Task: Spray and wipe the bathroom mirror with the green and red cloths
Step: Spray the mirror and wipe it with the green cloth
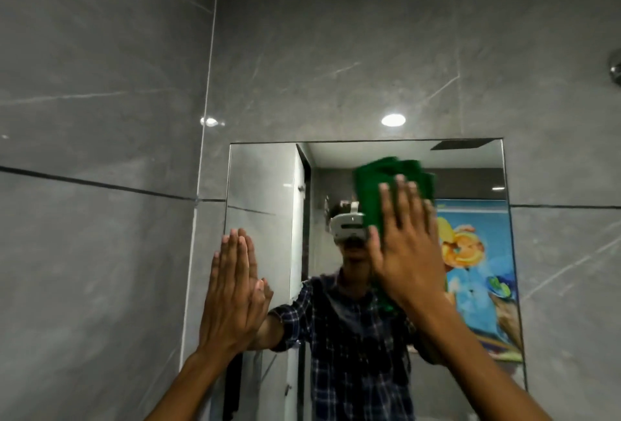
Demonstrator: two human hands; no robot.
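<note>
The rectangular bathroom mirror (268,185) is set into the grey tiled wall ahead of me. My right hand (406,246) presses a crumpled green cloth (376,182) flat against the upper middle of the glass, fingers spread over it. My left hand (232,289) rests flat and empty at the mirror's left edge, fingers together and pointing up. The red cloth and the spray bottle are out of view. The glass reflects a person in a checked shirt wearing a white headset.
Grey marble-look tiles (100,252) surround the mirror on the left, above and right. A chrome fitting (615,67) sticks out of the wall at the far right. The mirror reflects a white door and a colourful cartoon poster (477,269).
</note>
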